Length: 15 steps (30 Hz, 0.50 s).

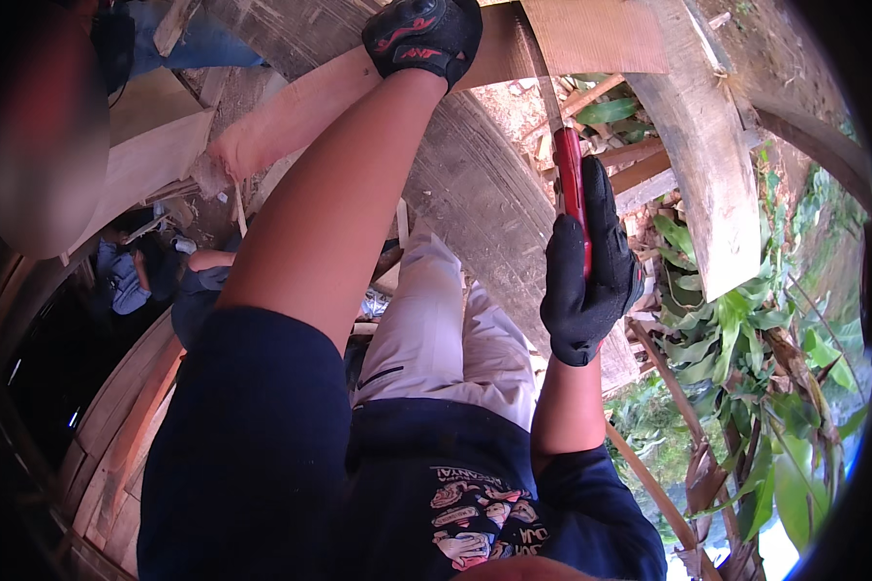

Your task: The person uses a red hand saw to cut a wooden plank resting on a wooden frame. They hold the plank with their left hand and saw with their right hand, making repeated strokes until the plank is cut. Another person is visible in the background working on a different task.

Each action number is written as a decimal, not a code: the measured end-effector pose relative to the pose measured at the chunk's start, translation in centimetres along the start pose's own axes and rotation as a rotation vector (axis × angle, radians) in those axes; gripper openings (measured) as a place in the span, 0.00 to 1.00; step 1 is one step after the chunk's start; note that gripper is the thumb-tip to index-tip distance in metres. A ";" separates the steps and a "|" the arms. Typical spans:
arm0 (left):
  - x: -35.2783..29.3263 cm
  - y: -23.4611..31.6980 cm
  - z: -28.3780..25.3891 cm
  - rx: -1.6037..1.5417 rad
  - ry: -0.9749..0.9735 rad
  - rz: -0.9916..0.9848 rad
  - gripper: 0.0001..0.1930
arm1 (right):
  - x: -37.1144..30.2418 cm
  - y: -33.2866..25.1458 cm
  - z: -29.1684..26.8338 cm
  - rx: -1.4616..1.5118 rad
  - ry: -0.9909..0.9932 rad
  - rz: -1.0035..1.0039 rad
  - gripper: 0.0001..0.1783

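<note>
My right hand (591,266), in a black glove, is closed round the red handle (571,174) of a hand saw. Its thin blade (543,73) runs up from the handle to a reddish-brown plank (504,44) and meets it near the top edge. My left hand (421,39), gloved in black with red marks, lies on the same plank, left of the blade. Its fingers are turned away and partly cut off by the top of the picture.
A wide weathered board (480,165) slopes beneath the plank. Another grey board (702,165) juts down on the right, beside green leaves (727,320). Wood scraps lie below. At left, another person (121,271) sits in shadow; a blurred rounded object (44,145) is close by.
</note>
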State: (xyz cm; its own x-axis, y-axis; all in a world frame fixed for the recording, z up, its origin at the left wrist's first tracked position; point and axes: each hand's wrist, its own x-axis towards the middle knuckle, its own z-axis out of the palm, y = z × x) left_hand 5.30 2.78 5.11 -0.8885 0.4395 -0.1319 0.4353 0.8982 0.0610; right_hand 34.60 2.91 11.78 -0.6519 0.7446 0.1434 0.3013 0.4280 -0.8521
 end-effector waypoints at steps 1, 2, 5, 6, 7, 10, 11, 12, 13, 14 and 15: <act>-0.1 0.3 -0.3 -0.013 -0.036 -0.018 0.28 | 0.1 -0.7 -0.6 0.005 -0.042 0.073 0.28; -0.2 0.7 -0.8 -0.026 -0.072 -0.033 0.28 | 0.1 -1.4 -1.3 0.011 -0.068 0.139 0.28; -0.3 0.3 -1.4 -0.027 -0.016 -0.035 0.29 | -2.7 -3.8 -5.5 0.016 -0.170 0.295 0.28; -0.5 -0.4 -0.2 -0.050 -0.016 -0.023 0.29 | -3.8 -4.6 -6.9 -0.016 -0.212 0.308 0.28; 0.0 -1.3 1.3 0.026 -0.027 -0.033 0.31 | -4.7 -5.7 -8.6 -0.031 -0.249 0.315 0.28; -0.3 -0.8 0.7 -0.010 -0.047 -0.001 0.31 | -3.6 -8.6 -10.5 -0.054 -0.297 0.358 0.28; -0.3 -0.6 0.2 -0.021 -0.057 -0.012 0.31 | -1.8 -8.4 -9.8 -0.070 -0.275 0.236 0.28; -0.1 -0.6 0.7 -0.034 -0.076 -0.031 0.31 | -0.2 -8.1 -8.9 -0.086 -0.255 0.114 0.28; -0.2 -0.6 1.5 -0.034 -0.013 -0.020 0.29 | 1.5 -7.7 -7.3 -0.070 -0.254 0.159 0.28; -0.1 -0.6 1.9 -0.035 0.051 -0.010 0.27 | 3.3 -7.3 -5.8 -0.053 -0.253 0.202 0.28; 0.1 -0.3 1.9 -0.029 0.054 -0.012 0.27 | 5.1 -7.1 -4.3 -0.040 -0.247 0.247 0.28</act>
State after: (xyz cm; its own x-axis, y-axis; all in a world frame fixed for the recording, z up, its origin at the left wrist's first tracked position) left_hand 5.37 2.55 3.20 -0.9007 0.4272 -0.0790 0.4205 0.9030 0.0888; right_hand 32.16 5.86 20.70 -0.7033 0.6836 -0.1950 0.4950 0.2741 -0.8245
